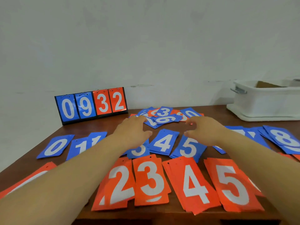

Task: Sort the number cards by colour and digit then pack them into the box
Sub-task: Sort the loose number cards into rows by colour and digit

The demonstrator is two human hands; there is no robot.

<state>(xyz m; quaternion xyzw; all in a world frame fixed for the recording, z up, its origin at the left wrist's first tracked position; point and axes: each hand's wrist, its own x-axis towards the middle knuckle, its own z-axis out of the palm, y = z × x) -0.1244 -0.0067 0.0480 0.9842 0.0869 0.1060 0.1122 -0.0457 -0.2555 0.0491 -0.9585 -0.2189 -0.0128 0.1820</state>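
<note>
Blue number cards lie in a row of piles on the brown table [100,127]: a 0 [56,146], 1s [84,146], a 3 [138,151], a 4 [164,142], a 5 [189,148] and an 8 [283,138]. Nearer me lie orange piles: 2 [120,185], 3 [151,179], 4 [194,184], 5 [233,184]. A mixed unsorted heap [165,116] sits further back. My left hand [133,129] and my right hand [204,129] hover just before that heap, fingers spread, holding nothing. The white box [266,101] stands at the far right.
A flip scoreboard [91,105] reading 0 9 3 2 stands at the back left against the wall. The box has a metal handle [238,90] and brown cardboard inside. The table's left edge runs diagonally beside the blue 0.
</note>
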